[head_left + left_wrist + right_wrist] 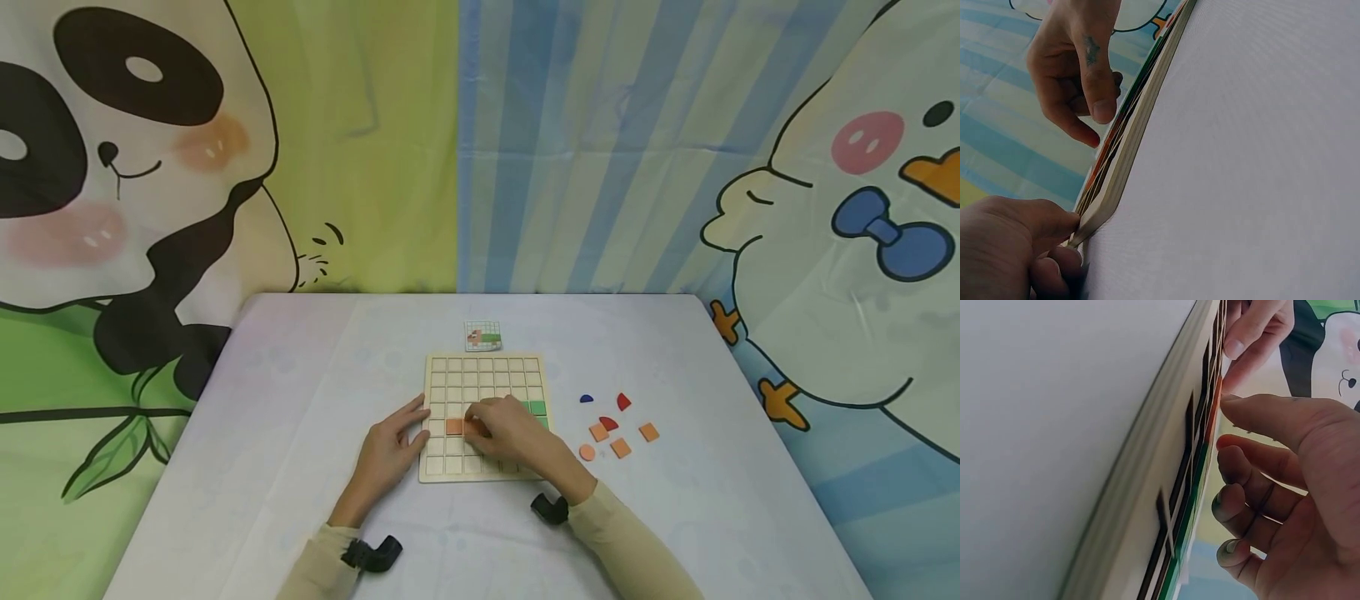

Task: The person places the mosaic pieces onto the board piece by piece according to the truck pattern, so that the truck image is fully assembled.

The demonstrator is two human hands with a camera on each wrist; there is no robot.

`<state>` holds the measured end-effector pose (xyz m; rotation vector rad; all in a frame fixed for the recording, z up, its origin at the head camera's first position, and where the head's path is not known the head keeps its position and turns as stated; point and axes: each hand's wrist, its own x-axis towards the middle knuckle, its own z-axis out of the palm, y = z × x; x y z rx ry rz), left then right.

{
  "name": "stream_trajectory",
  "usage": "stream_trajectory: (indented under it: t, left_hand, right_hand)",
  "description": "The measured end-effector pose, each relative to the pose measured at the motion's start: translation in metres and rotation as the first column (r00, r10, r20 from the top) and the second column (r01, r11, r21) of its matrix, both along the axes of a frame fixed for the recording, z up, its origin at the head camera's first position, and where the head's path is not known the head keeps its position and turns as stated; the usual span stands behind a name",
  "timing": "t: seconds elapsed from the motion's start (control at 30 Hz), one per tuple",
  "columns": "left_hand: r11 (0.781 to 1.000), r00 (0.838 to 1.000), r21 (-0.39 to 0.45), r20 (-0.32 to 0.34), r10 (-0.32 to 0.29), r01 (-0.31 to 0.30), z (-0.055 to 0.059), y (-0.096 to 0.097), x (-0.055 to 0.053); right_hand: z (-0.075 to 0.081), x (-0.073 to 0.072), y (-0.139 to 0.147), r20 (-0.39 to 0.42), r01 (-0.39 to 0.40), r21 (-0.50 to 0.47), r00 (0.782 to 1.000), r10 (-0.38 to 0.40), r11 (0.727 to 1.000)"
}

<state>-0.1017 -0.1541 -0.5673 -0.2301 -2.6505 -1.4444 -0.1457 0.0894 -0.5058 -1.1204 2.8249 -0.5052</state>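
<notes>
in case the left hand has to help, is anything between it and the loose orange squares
Yes: the grid board and, over it, the right hand are between the left hand and the loose orange squares.

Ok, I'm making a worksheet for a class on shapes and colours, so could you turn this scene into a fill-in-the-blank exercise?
1. The hand over the middle of the grid board is the person's ____ hand.
2. The loose half circle on the table is coloured ____.
3. The number of loose orange squares is ____.

Missing words: right; blue; three.
</notes>
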Motion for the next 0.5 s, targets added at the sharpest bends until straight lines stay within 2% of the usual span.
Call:
stream_trajectory:
  t: [0.23,0.5]
  left_hand:
    - [1.000,1.000,-0.003,-0.002,0.005,-0.005,-0.001,0.000,0.000]
    - [1.000,1.000,-0.007,0.004,0.009,-0.008,-0.001,0.001,0.000]
  right_hand:
    - [0.003,0.008,0.022,0.079,0.065,-0.047,0.995,-0.061,0.997]
    - [0.003,0.013,0.053,0.076,0.159,-0.042,0.985,-0.155,0.986]
